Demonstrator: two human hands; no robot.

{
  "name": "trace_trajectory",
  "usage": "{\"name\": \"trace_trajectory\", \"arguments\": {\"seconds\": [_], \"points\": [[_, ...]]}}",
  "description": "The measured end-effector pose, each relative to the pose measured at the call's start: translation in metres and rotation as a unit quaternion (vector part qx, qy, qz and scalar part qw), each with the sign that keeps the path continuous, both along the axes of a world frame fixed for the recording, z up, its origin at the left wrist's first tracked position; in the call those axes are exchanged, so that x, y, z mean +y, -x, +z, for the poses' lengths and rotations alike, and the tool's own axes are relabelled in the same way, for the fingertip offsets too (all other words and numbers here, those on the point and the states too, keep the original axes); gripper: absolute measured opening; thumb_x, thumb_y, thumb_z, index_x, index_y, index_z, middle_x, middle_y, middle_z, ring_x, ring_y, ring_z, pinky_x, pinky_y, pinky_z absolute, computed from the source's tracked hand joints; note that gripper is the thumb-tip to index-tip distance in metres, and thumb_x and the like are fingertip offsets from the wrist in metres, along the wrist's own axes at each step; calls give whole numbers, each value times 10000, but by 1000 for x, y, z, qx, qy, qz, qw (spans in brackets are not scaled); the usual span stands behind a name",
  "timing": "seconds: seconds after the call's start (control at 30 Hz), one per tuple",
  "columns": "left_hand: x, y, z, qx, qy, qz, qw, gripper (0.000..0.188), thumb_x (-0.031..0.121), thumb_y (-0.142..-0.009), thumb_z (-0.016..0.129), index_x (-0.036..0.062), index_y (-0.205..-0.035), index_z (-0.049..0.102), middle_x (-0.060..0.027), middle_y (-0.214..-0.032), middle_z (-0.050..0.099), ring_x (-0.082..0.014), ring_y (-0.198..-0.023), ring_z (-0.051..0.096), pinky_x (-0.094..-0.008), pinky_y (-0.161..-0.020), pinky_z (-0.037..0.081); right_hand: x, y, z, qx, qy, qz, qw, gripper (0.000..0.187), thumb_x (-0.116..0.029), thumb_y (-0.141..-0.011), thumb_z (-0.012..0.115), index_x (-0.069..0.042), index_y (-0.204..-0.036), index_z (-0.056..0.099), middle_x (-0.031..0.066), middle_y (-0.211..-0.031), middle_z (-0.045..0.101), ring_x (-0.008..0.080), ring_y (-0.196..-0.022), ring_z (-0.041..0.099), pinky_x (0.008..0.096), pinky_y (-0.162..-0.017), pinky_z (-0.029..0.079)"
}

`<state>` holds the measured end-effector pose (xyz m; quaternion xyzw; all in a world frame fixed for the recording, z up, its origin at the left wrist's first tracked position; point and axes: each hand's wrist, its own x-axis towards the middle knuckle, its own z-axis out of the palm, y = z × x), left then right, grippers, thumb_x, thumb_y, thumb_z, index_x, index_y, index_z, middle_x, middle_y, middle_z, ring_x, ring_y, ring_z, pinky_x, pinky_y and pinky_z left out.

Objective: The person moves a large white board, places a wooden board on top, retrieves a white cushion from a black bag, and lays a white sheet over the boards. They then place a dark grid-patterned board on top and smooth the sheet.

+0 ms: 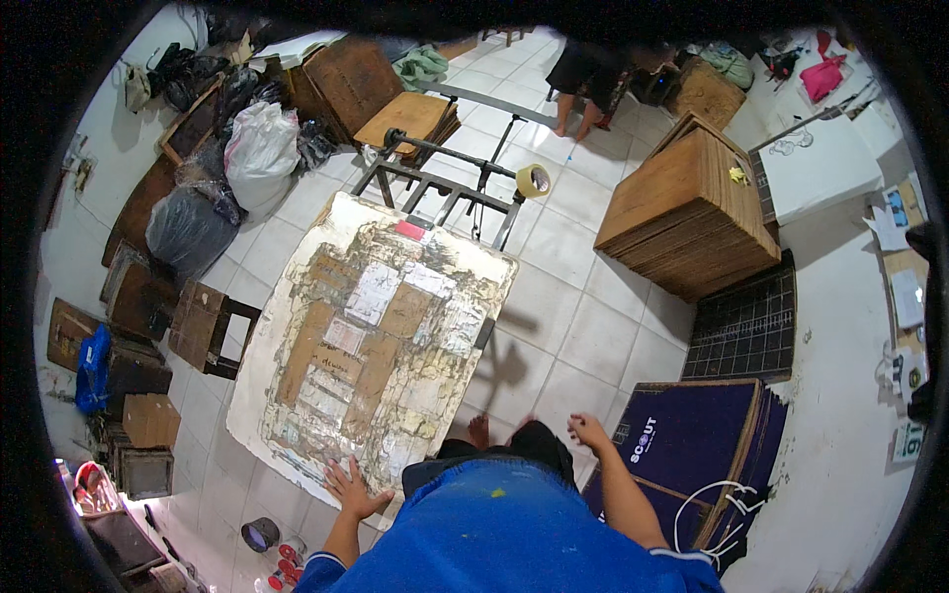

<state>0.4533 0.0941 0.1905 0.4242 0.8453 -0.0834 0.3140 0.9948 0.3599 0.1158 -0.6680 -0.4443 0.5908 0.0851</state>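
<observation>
1. L hand [354,487]: palm down, fingers spread, released; I see it lying on the worktop [460,259] at its near edge, approx. by the corner closest to the wearer.
2. Worktop pos.: big tilted rectangle, runs fwd from L hand, mostly ahead & left of the body. Off-white, worn surface, w/ cardboard patches [305,351] and tape stuck on the middle; small red patch [409,229] nr the far edge.
3. R hand [590,432]: fingers loosely bent, released from what I can make out. It's well apart from the worktop, out to its right, nr the corner of a dark blue stack [682,420].
4. Far end of worktop: dark metal frame [435,185], w/ tape roll [533,181] at its R side, well out from both hands.
5. Further R, beyond the blue stack: brown board stack [682,212] on the tiled floor [534,287].
6. L of worktop, I've got a wooden stool [203,321] just beside it; cans [260,535] on the floor nr L forearm.
</observation>
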Motion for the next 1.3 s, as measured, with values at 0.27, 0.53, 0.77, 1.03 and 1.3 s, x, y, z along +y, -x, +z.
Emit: {"name": "trace_trajectory", "arguments": {"seconds": [0.27,0.53,0.77,1.03,1.3], "points": [[61,-35,-43,105,-46,329,937,957,704,-903,435,194,-1584,-3,-237,-1612,-130,-464,-1466,-159,-679,-1111,-61,309,74,32,16,-295,159,942,412,-268,-875,679,-1,-1185,625,123,-849,634,205,-832,608,334,-737,505],[293,-117,-41,143,-45,454,878,987,664,-893,517,208,-1584,-20,-245,-1614,-105,-467,-1478,-84,-681,-1122,13,544,161,95,-137,-471,192,850,454,-145,-798,717,-44,-1223,596,151,-1247,491,332,-1038,590,414,-861,527],[408,-130,-19,13,-42,462,886,1099,638,-862,577,-15,-1547,19,-384,-1552,-89,-534,-1450,-86,-602,-1161,52,598,192,93,-169,-464,321,808,264,-83,-784,718,-93,-1042,664,112,-1143,542,324,-1024,612,453,-784,540],[409,-124,-18,21,-14,441,897,1129,647,-826,587,-56,-1531,56,-445,-1520,-17,-591,-1426,-33,-588,-1166,67,640,164,110,5,-487,109,866,171,-133,-868,673,-39,-1007,643,165,-1039,614,336,-905,627,406,-776,503],[404,-118,-25,12,-19,451,892,1166,677,-787,615,-52,-1527,84,-456,-1512,22,-599,-1420,9,-579,-1167,99,767,185,133,171,-334,-140,916,199,-134,-934,596,5,-1074,618,71,-922,650,133,-707,614,282,-645,509]]}}
